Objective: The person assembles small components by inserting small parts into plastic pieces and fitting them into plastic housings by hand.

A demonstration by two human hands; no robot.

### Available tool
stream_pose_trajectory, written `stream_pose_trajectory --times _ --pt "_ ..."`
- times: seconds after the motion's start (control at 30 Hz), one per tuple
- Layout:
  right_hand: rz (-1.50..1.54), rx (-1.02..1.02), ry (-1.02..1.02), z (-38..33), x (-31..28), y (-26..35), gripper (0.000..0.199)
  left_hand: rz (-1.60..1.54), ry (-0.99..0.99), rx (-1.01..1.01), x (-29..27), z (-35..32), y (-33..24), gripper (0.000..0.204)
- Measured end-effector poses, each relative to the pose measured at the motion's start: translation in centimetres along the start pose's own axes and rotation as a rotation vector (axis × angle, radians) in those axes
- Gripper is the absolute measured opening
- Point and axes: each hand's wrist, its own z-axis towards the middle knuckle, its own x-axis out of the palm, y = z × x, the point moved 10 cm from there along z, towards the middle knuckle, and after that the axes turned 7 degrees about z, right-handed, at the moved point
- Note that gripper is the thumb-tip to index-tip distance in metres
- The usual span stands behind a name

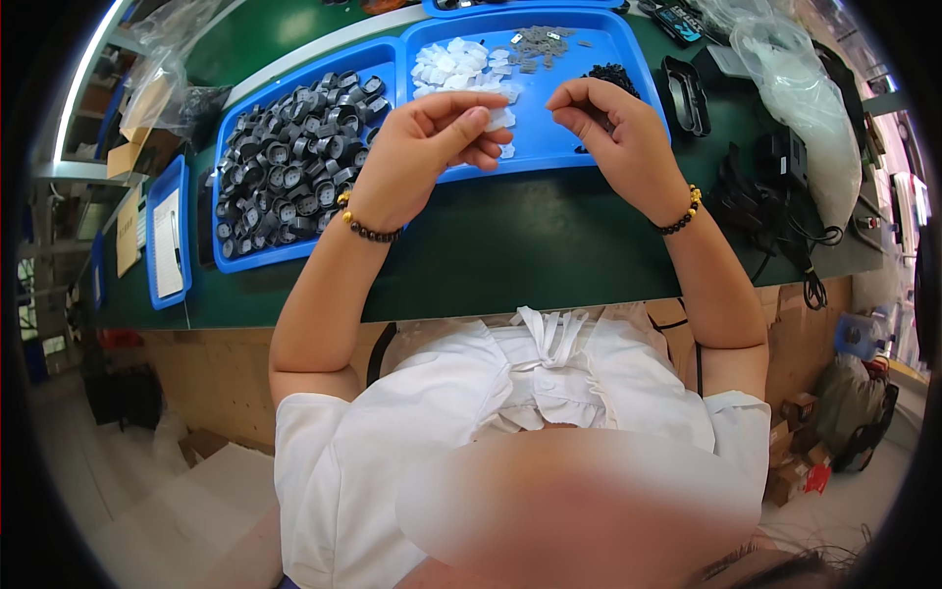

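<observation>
1. Head view: the left hand (422,139) curls its fingers, gripping a white piece (501,119) near the tips.
2. Across a small gap, the right hand (623,130) bends thumb and forefinger close together; I can't tell if they pinch anything.
3. Just past the left hand lie more white pieces (449,67), with grey bits (540,44) beyond the gap, all in a blue tray (538,135).
4. Left of both hands, dark caps (289,162) fill another tray (388,61).
5. Under everything stretches a green table (540,236); well right of the hands, cardboard boxes (783,481) stand low down.
</observation>
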Motion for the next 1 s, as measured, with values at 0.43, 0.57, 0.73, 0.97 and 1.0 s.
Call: stream_pose_trajectory --times 0.43,0.57,0.73,0.97,1.0 --pt "0.206 0.010 -0.003 -1.2 1.6 -0.5 0.010 0.141 -0.076 0.093 1.9 -1.1 0.9 0.028" --pt "0.015 -0.103 0.002 -1.2 2.3 0.9 0.011 0.135 -0.097 0.075 2.0 -1.5 1.3 0.029" --pt "-0.086 -0.165 -0.031 -1.4 2.4 1.1 0.012 0.108 -0.096 0.082 2.2 -1.5 1.5 0.029" --pt "-0.118 -0.196 -0.038 -1.3 2.6 1.3 0.011 0.013 -0.101 0.039 1.7 -1.4 1.8 0.033" --pt "-0.124 -0.200 -0.034 -1.3 2.6 1.3 0.012 -0.033 -0.100 -0.004 1.6 -1.4 2.2 0.035"
